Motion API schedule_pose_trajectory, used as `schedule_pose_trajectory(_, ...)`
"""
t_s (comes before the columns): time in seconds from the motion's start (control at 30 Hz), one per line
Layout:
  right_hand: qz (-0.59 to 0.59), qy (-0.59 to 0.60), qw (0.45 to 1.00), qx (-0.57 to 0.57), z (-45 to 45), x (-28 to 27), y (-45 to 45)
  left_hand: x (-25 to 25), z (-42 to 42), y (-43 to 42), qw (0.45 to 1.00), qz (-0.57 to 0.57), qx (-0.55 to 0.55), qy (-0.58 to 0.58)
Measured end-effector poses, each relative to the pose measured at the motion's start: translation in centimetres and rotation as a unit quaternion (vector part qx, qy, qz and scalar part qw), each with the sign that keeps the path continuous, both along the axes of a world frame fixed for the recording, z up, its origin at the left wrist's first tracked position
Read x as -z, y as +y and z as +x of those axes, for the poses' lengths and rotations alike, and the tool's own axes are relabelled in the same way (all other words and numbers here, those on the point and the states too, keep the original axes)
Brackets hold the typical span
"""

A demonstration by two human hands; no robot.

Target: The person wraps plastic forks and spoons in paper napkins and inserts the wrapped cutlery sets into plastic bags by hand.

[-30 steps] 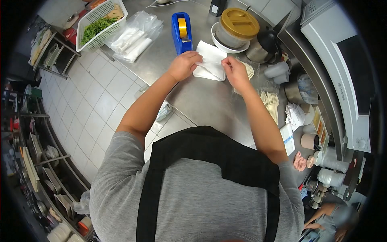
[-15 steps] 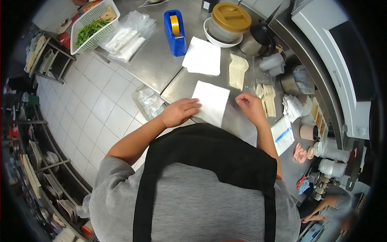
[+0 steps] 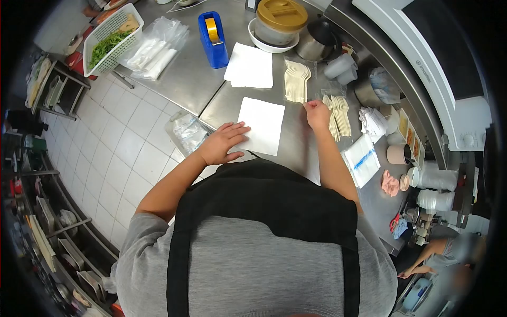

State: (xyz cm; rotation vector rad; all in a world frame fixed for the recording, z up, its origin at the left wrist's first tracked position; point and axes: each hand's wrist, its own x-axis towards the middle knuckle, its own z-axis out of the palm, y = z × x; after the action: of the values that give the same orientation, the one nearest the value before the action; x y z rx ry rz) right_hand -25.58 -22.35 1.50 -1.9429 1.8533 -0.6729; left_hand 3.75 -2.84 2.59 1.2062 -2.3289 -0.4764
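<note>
A square white paper napkin (image 3: 262,127) lies on the steel counter in front of me. My left hand (image 3: 224,143) rests at its left side, fingers stretched out and fingertips on the paper. My right hand (image 3: 318,114) is closed in a pinch at the near end of a stack of cream disposable cutlery (image 3: 296,82); what the fingertips hold, if anything, is too small to make out. Just right of this hand lies a second stack, cream spoons (image 3: 338,116), in clear plastic. Beyond the napkin sits a pile of white napkins (image 3: 249,66).
A blue tape dispenser (image 3: 214,45), plastic bags (image 3: 157,47) and a basket of greens (image 3: 112,45) stand farther left. A gold-lidded tub (image 3: 275,24) and a steel jug (image 3: 315,42) are at the back. Another person (image 3: 438,259) is at lower right.
My right hand has moved forward from beside the napkin to the near end of the cutlery stack. My left hand stays at the napkin, its fingers more spread. The view has shifted slightly.
</note>
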Motion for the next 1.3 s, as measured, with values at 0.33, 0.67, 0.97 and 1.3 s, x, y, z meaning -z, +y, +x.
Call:
schedule_pose_trajectory(0.33, 0.371, -0.383, 0.844, 0.059, -8.6, -2.6, 10.7, -1.6, -0.8, -0.7, 1.000, -0.013, 0.004, -0.012)
schedule_pose_trajectory(0.67, -0.092, 0.076, 0.992, 0.038, -13.9, -1.3, 7.6, -2.0, -10.4, -5.6, 0.987, -0.097, 0.130, 0.014)
schedule_pose_trajectory(0.97, 0.214, -0.149, 0.965, 0.035, -19.5, -2.7, 10.7, 0.8, -18.4, -10.1, 0.983, -0.106, 0.135, -0.058)
schedule_pose_trajectory(1.3, -0.019, 0.055, 0.998, 0.021, -16.7, -3.3, 13.0, -0.3, -16.2, -7.1, 0.991, -0.119, 0.049, -0.021)
